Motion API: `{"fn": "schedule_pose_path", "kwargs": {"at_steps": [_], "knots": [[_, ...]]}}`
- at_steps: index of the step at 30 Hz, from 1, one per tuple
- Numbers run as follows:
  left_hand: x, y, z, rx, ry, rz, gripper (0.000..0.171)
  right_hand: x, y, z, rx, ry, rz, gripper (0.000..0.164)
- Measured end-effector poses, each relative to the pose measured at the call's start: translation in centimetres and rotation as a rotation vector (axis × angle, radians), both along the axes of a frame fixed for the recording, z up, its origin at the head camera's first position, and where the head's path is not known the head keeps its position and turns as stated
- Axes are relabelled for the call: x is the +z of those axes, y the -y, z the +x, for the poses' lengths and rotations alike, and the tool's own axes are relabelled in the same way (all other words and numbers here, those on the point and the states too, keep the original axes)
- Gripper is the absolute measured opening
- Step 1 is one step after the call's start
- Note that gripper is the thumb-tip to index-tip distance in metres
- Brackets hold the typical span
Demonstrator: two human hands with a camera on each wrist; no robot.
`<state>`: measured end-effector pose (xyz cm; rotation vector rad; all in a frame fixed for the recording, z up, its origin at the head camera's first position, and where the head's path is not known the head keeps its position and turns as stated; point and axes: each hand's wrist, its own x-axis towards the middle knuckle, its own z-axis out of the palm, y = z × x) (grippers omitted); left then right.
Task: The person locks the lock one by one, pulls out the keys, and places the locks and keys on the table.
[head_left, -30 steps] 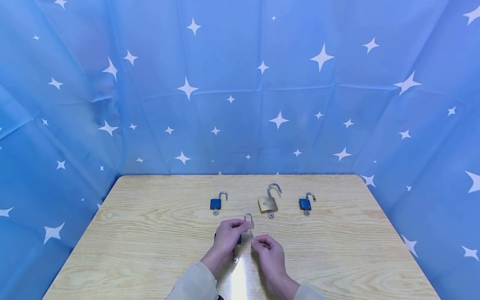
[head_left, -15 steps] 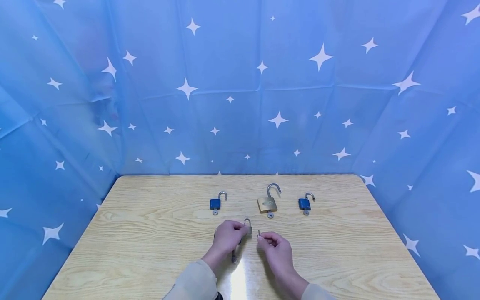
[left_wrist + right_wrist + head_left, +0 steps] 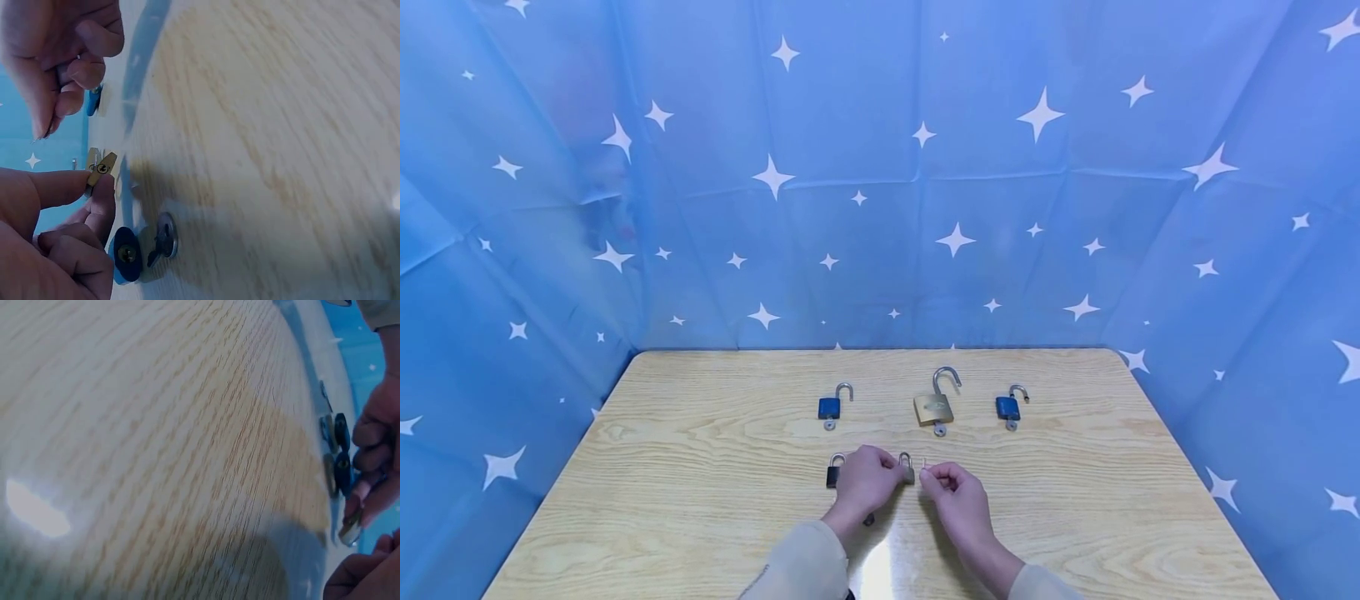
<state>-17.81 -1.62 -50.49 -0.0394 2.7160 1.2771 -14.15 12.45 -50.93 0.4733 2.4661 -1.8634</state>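
One brass padlock (image 3: 104, 167) protrudes past the left grip (image 3: 867, 481) pinching it

We have room to pass a hand across the table (image 3: 1112, 500) outside the right hand (image 3: 957, 504), but ahead a brass padlock (image 3: 933, 409) between two blue padlocks (image 3: 1008, 407) blocks the way.

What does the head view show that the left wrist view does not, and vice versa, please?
Only the head view shows the sleeves and the open shackle of the far-right blue padlock. Only the left wrist view shows the keyhole of the small brass padlock. Both show the left hand pinching that padlock, the right hand, the wooden table and the starred curtain.
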Motion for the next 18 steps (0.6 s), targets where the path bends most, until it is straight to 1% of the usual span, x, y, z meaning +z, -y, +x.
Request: {"fn": "schedule_pose_path", "kwargs": {"at_steps": [5, 8, 10, 14, 18], "knots": [[-0.09, -0.27, 0.02, 0.032, 0.004, -0.037, 0.014, 0.13, -0.01, -0.06, -0.004, 0.006, -0.001, 0.018], [-0.22, -0.41, -0.01, 0.034, -0.025, -0.081, 0.016, 0.17, 0.0, -0.09, -0.006, 0.0, -0.003, 0.019], [-0.38, -0.5, -0.06, 0.027, -0.049, -0.122, 0.016, 0.15, 0.03, -0.1, -0.005, -0.001, 0.0, 0.019], [-0.33, -0.59, -0.12, 0.001, -0.093, -0.208, 0.019, 0.04, 0.05, -0.2, -0.024, -0.002, 0.011, 0.017], [-0.17, -0.7, -0.17, -0.025, -0.105, -0.273, 0.027, -0.13, 0.0, -0.3, -0.043, -0.012, 0.027, 0.014]]}}
